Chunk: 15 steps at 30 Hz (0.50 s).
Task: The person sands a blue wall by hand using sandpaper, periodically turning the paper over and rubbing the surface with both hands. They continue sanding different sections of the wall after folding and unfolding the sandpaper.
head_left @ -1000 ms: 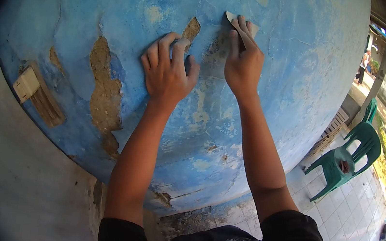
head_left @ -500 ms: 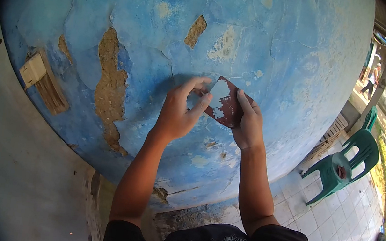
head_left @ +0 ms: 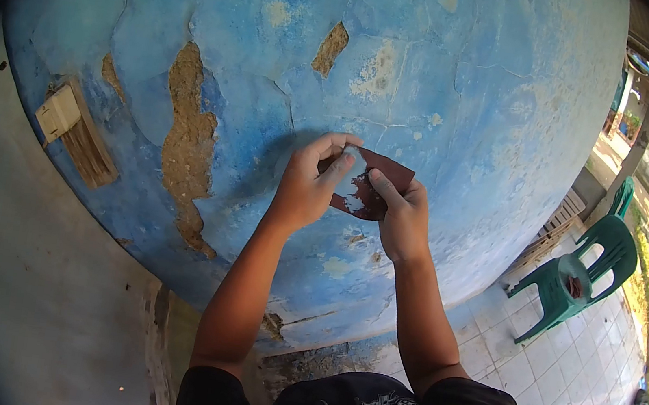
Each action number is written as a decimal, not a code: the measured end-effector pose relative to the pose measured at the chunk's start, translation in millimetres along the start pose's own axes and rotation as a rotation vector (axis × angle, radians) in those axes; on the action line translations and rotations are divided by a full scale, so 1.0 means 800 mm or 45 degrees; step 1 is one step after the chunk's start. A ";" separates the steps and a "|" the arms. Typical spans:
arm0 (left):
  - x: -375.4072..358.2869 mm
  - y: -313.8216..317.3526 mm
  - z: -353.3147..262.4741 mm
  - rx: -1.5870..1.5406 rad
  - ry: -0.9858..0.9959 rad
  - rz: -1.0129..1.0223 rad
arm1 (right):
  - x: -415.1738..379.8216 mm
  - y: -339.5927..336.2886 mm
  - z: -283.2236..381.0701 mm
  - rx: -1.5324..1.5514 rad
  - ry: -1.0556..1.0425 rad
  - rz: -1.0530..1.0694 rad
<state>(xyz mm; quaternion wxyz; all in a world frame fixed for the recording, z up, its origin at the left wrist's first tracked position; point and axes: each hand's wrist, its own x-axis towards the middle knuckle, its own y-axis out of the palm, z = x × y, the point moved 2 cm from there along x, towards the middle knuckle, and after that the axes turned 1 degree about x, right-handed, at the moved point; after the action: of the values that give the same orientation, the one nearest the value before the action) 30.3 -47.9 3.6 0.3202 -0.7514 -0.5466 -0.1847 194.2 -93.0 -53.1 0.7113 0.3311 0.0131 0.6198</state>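
Observation:
Both hands hold a piece of reddish-brown sandpaper point(head_left: 391, 170) in front of the wall, its near face partly coated with pale blue-white dust. My left hand point(head_left: 312, 180) pinches its left side, thumb on the near face and fingers behind. My right hand point(head_left: 405, 221) grips its lower right part, thumb pressed across the front and the other fingers mostly hidden behind. Just beyond stands the blue wall point(head_left: 494, 159), with peeling paint, cracks and bare brown patches point(head_left: 190, 136).
An electrical socket on a wooden block point(head_left: 75, 133) is fixed at the wall's left. A green plastic chair point(head_left: 578, 265) stands on the white tiled floor point(head_left: 520, 367) at right, with small dark brown pieces on its seat. A slatted wooden piece point(head_left: 555, 225) leans behind it.
My right hand has moved left and slightly down, toward my left hand. The sandpaper has shifted and turned, showing more brown at its upper right. A distant walking person has left view.

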 end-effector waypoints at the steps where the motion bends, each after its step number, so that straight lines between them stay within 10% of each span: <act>1: -0.002 0.003 0.002 -0.079 0.019 0.038 | 0.000 0.000 0.003 0.003 -0.003 -0.004; 11: -0.031 0.029 0.013 0.609 0.452 -0.162 | -0.011 -0.011 0.005 -0.331 -0.260 -0.131; 15: -0.033 0.029 0.013 0.105 0.389 -0.144 | -0.017 -0.019 0.001 -0.482 -0.363 -0.162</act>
<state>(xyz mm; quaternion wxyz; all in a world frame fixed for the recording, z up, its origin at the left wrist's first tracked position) 42.6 -64.0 -26.7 0.4192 -0.6689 -0.5400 -0.2919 204.5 -105.4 -64.8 0.7929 0.2747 -0.1831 0.5121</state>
